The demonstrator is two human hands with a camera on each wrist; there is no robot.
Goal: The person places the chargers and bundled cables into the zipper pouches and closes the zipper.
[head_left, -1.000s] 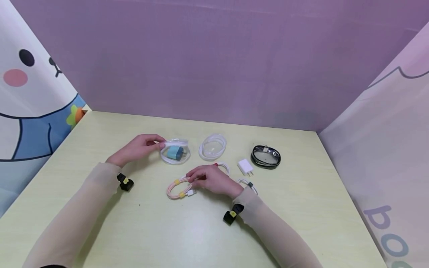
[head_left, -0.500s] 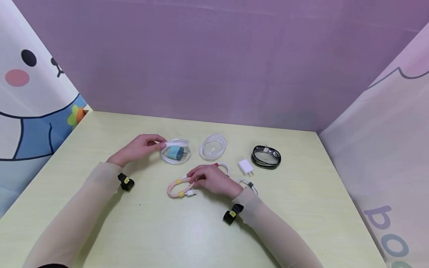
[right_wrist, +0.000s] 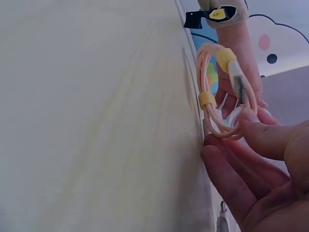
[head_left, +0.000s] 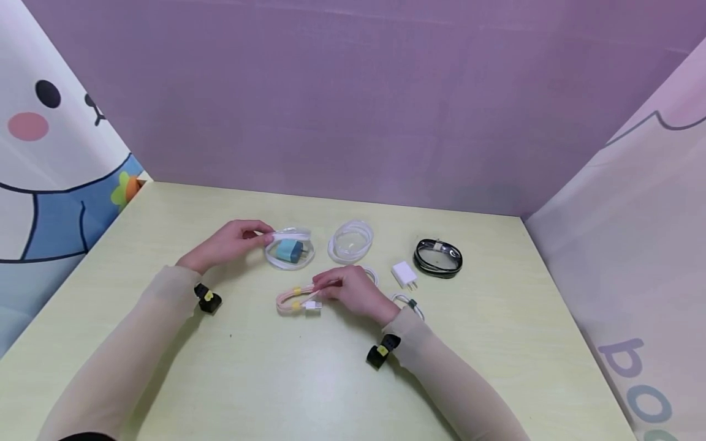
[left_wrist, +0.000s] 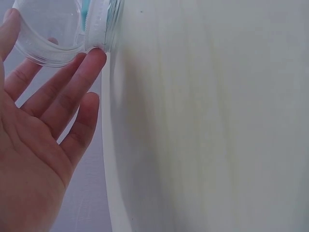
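Observation:
In the head view my left hand (head_left: 234, 243) pinches the edge of a clear round pouch (head_left: 289, 266) with a white rim. Inside or on the pouch sits a blue charger plug (head_left: 289, 251). The left wrist view shows the pouch's clear wall (left_wrist: 50, 24) between thumb and fingers, its white ribbed edge at their tips. My right hand (head_left: 353, 289) grips a coiled pink cable (head_left: 285, 301) by its right end. Yellow ties (right_wrist: 207, 99) bind the coil, and a white connector (right_wrist: 236, 76) lies along it. In the right wrist view the coil stands tilted above the tabletop.
Behind the right hand lies a second round white-rimmed thing (head_left: 337, 252). To the right are a white charger plug (head_left: 404, 275), a coiled black cable (head_left: 437, 271) and a white cable (head_left: 409, 300), partly hidden by the right wrist. A purple cloth (head_left: 342, 110) walls the table's back edge.
The right hand has risen slightly, lifting and tilting the pink cable coil off the table. The left hand and the pouch have hardly moved.

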